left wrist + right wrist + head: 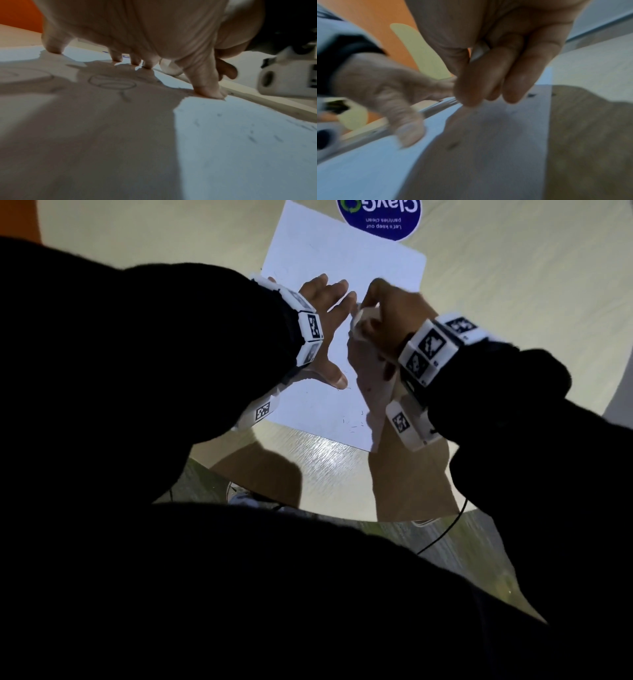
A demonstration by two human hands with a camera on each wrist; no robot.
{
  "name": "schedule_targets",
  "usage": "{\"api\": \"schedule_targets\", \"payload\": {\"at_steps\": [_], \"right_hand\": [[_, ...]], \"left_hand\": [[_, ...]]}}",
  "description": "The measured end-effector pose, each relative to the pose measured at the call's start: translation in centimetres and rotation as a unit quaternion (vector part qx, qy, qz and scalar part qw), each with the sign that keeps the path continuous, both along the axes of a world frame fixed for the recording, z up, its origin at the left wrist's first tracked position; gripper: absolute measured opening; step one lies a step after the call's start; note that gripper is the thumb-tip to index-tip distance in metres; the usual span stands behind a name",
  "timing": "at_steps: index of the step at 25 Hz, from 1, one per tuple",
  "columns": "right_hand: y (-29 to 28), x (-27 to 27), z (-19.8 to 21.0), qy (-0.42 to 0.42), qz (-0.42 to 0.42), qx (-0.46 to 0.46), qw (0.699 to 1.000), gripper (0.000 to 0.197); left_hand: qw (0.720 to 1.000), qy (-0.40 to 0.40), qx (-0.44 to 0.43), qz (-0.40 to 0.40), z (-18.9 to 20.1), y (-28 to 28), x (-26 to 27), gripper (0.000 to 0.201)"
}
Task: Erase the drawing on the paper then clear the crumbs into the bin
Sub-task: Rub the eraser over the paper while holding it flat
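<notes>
A white sheet of paper lies on a beige table. My left hand is spread on the sheet, fingertips and thumb pressing it down. Faint pencil circles show under that palm in the left wrist view. Just to the right, my right hand pinches a white eraser with its end down at the paper. The eraser shows between the curled fingers in the right wrist view. Dark crumbs lie near the sheet's near right corner, and more crumbs are scattered beside the thumb.
A round blue sticker lies on the table beyond the paper. The table's near edge curves just in front of my body, with floor, a shoe and a black cable below. No bin is in view.
</notes>
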State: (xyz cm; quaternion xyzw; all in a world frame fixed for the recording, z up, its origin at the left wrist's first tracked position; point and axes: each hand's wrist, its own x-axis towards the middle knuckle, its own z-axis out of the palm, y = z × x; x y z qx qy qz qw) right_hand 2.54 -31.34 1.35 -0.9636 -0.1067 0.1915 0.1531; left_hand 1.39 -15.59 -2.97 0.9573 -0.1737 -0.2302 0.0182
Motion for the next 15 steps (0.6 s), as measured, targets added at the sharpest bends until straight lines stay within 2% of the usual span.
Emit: {"api": "schedule_targets", "payload": {"at_steps": [2,6,10,15], "right_hand": [[0.0,-0.8,-0.2,0.020,0.023,-0.004,1.000,0.027],[-0.2,0.9,0.0,-0.001,-0.019,-0.007,1.000,0.025],[-0.1,-0.8,-0.3,0.006,0.019,-0.020,1.000,0.026],[0.0,0.6,-0.1,-0.044,0.011,-0.033,0.998,0.032]], "left_hand": [[1.000,-0.002,0.004,0.006,0.1,0.0,-0.1,0.127],[1.000,0.004,0.006,-0.003,0.0,0.0,-0.1,0.127],[1.000,0.001,0.003,0.013,0.1,0.1,-0.4,0.127],[1.000,0.005,0.008,0.014,0.4,-0.1,-0.5,0.126]]}}
